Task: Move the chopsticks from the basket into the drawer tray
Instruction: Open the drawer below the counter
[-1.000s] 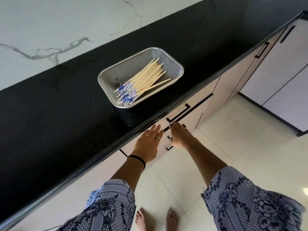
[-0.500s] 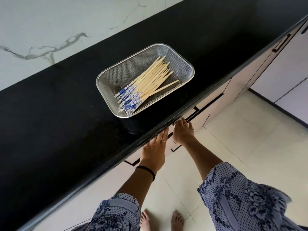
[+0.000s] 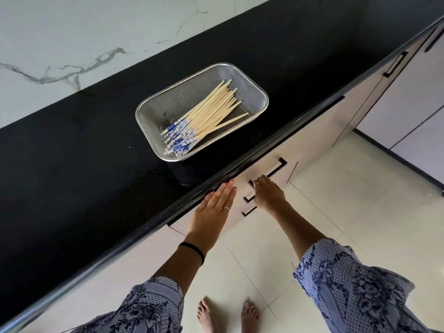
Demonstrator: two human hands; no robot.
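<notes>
Meanwhile, the right hand (image 3: pixel 268 195) clenches the drawer handle (image 3: pixel 269 175); the left hand (image 3: pixel 213 207) rests flat, released; chopsticks (image 3: pixel 204 118) fill the basket (image 3: pixel 144 111).

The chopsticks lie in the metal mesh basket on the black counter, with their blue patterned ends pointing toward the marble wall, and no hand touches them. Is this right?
Not quite. In the head view the chopsticks do lie untouched in the mesh basket on the black counter, but their blue patterned ends point toward the counter's front edge, near the person, not toward the marble wall.

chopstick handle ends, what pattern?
Blue-and-white floral-looking print on the handle ends of the chopsticks; shafts are plain pale wood. Head view, the only one.
</notes>
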